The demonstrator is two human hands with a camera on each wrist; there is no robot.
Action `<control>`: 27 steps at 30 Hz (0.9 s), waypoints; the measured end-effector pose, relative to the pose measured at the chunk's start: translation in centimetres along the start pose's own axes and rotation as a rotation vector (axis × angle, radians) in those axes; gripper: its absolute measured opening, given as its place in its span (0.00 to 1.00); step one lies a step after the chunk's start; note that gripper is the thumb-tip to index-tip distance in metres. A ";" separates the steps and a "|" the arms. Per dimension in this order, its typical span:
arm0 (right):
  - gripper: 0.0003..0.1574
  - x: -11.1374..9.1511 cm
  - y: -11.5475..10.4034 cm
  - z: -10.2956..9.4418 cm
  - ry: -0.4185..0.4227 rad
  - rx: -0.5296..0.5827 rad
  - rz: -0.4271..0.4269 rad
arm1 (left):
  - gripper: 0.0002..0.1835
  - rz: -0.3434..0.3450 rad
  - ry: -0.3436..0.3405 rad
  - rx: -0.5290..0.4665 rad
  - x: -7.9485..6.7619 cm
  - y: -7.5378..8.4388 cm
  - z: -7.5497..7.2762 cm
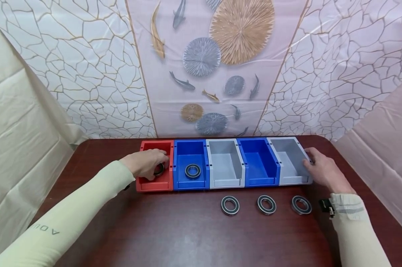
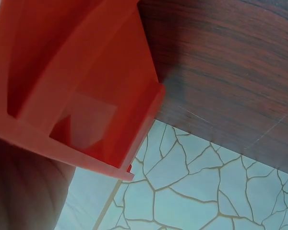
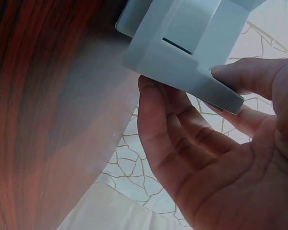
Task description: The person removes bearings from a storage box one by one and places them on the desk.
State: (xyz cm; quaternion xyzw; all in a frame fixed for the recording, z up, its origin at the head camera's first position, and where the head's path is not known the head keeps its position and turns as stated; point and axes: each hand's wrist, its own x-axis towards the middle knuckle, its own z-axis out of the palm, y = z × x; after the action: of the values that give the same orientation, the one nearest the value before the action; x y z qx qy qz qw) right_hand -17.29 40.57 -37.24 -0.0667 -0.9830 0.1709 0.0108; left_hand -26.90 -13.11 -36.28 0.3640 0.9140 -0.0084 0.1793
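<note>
The left hand reaches into the red bin, its fingers and thumb curled round a black-sealed ball bearing; the bearing sits inside that bin, partly covered by the hand, and contact with the bin floor cannot be determined. The left wrist view shows the red bin tilted across the picture, with the hand in shadow below its rim — the fingertips are out of sight there. The right hand pinches the outer side wall of the right gray bin, thumb over the rim and fingers bent against the outside. Five open-front bins stand side by side in one row on the dark wood-grain table: red, left blue bin, middle gray bin, right blue bin and right gray. A second bearing lies flat in the left blue bin. Three further bearings — the left one, the middle one and the right one — lie spaced apart on the table in front of the row. Behind stands a patterned backdrop with crack lines.
</note>
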 end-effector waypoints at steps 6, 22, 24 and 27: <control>0.30 0.0 -0.1 0.1 -0.009 0.002 0.002 | 0.28 0.006 -0.013 -0.013 -0.2 -0.1 -0.1; 0.31 0.0 0.2 0.2 -0.024 0.007 0.002 | 0.27 0.005 -0.022 -0.052 -0.5 0.1 -1.0; 0.31 0.0 0.2 0.2 -0.020 0.008 -0.002 | 0.27 -0.004 -0.023 -0.053 -0.6 0.2 -1.3; 0.30 0.1 0.2 0.1 -0.012 0.012 -0.013 | 0.26 -0.014 -0.022 -0.038 -0.8 0.4 -1.7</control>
State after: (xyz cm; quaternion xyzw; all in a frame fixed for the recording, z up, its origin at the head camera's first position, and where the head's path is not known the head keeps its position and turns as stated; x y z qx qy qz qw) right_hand -17.33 40.74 -37.45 -0.0591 -0.9824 0.1770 0.0064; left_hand -26.65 -13.12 -34.43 0.3541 0.9144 0.0037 0.1960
